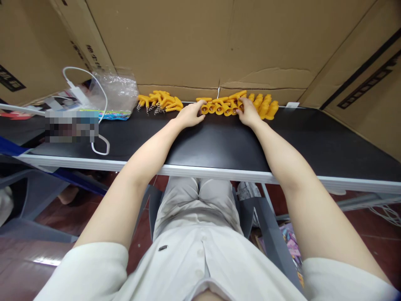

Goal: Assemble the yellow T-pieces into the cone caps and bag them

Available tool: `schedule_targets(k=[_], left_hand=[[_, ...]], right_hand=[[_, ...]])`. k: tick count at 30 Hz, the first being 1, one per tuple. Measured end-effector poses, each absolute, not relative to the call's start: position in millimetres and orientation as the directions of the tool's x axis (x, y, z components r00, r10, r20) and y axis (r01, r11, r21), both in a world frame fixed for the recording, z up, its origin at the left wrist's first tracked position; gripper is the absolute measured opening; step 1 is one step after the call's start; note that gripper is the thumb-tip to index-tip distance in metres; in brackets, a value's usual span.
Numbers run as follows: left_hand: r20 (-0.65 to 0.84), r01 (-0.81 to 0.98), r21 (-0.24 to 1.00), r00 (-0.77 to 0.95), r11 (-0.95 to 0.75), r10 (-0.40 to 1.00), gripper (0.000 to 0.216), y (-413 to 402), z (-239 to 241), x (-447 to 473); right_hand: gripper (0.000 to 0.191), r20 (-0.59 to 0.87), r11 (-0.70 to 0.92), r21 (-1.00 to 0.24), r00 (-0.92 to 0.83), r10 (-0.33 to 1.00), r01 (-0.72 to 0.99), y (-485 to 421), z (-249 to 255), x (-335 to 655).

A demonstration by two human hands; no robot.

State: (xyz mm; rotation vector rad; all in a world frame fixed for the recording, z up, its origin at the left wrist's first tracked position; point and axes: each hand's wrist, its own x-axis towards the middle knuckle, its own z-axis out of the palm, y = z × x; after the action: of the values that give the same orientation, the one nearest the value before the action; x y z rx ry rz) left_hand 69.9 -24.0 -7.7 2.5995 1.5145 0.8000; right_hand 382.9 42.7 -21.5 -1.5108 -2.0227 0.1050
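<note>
Left hand (190,113) and right hand (249,113), both bare, bracket opposite ends of a row of yellow-orange plastic corkscrews with round, hollow sleeves (219,109) at 12 o'clock; each thumb stands apart from its fingers around an end piece, though whether either grips firmly I cannot tell. The row's dark round mouths face the person, side by side, with bar-shaped handles behind and above them and a glint of metal inside some. At 11 o'clock, just left of the left hand, lie loose yellow-orange handles with silvery spiral metal screws (159,100) in an overlapping heap; at 1 o'clock, beside the right hand, more ribbed yellow-orange plastic pieces (267,108) lie close together. All rest on a long matt-black tabletop (216,144) with a silvery metal front edge (200,170), walled behind by tall brown cardboard panels (188,42); dark red floor (142,234) shows below. Toward 10 o'clock sit a crinkled clear plastic bag (120,90), brightly coloured flat packaging (115,115) and a looped white cable (107,98), beside a pixelated patch that hides whatever is there. The hands cover part of the row's ends.
</note>
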Motion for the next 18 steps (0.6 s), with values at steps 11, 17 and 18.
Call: schedule_targets(k=[11,17,18], left_hand=[[0.380,0.815,0.286,0.387,-0.505,0.840,0.061,-29.8,-2.9,71.8],[0.399,0.806,0.275,0.401,-0.524,0.825,0.059,-27.5,-4.8,70.1],[0.406,0.804,0.270,0.403,-0.529,0.820,0.058,-26.8,-5.4,69.9]], right_hand=[[0.086,0.379,0.308,-0.439,-0.137,0.915,0.844,45.6,-17.6,381.2],[0.084,0.378,0.283,-0.329,-0.149,0.914,0.901,29.6,-7.5,381.3],[0.080,0.387,0.284,-0.302,-0.155,0.909,0.910,24.9,-4.3,380.7]])
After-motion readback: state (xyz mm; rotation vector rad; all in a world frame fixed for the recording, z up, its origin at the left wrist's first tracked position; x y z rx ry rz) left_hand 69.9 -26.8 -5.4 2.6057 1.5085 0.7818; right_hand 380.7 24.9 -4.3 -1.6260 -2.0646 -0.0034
